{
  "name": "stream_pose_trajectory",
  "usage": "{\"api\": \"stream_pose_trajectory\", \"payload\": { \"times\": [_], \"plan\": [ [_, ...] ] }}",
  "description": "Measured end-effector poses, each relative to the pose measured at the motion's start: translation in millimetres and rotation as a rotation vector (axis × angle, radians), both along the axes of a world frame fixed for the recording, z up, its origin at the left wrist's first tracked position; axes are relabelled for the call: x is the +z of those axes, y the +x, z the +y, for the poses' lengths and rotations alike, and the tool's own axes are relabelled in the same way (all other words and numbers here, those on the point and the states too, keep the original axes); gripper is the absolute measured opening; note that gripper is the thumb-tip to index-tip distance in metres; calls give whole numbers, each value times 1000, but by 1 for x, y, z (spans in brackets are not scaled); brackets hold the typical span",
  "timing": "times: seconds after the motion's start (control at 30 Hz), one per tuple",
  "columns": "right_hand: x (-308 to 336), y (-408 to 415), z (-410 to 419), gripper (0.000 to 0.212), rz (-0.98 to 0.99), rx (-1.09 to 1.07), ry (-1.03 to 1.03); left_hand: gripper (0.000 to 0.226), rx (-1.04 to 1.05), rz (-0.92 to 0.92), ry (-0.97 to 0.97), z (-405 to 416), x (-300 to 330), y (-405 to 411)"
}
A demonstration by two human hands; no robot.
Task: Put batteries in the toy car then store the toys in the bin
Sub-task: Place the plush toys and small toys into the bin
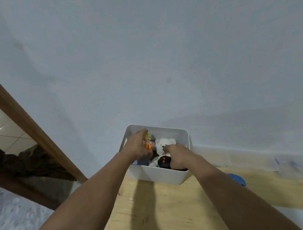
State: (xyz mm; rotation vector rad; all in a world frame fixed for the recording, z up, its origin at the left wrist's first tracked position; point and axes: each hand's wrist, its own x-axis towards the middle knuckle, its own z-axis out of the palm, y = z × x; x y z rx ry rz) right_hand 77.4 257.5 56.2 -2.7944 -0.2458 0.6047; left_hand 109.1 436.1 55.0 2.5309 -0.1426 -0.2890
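Storing stage | your left hand (pixel 137 148) gripped orange toy (pixel 147 145) over bin (pixel 158 176) | right hand (pixel 177 156) grasped black remote (pixel 163 161) at 5 o'clock | blue item (pixel 238 179) remained on surface (pixel 172 212)

The white plastic bin (pixel 157 177) sits on the pale wooden tabletop (pixel 154 213), at its far edge against the wall (pixel 160 51). In the bin: white plush bear (pixel 164 144) at centre, black toy with red buttons (pixel 163 161) in front of it. My left hand (pixel 137 148) is over the bin's left side, my right hand (pixel 177 156) over its right. A blue rounded object (pixel 238 179) lies right of the bin.
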Motion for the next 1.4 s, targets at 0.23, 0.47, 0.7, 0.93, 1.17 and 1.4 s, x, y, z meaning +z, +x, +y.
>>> {"api": "stream_pose_trajectory", "payload": {
  "times": [0.23,0.47,0.7,0.93,1.17,1.4],
  "plan": [
    [-16,-4,-12,53,-437,-208,186,79,-117,106,179,-15,-17,22],
    [-49,-11,-21,41,-603,-273,65,81,-161,109,292,-23,-39,34],
    [-52,-8,-21,41,-567,-263,74,79,-200,48,313,-21,-46,33],
    [-44,-8,-21,36,-582,-275,191,68,-184,55,207,-19,-31,27],
    [-22,-26,-50,40,-550,-349,318,63,-102,-152,15,-45,-10,10],
    [-18,-59,-119,38,-510,-463,294,47,-155,-323,-66,-113,7,-23]
  ]
}}
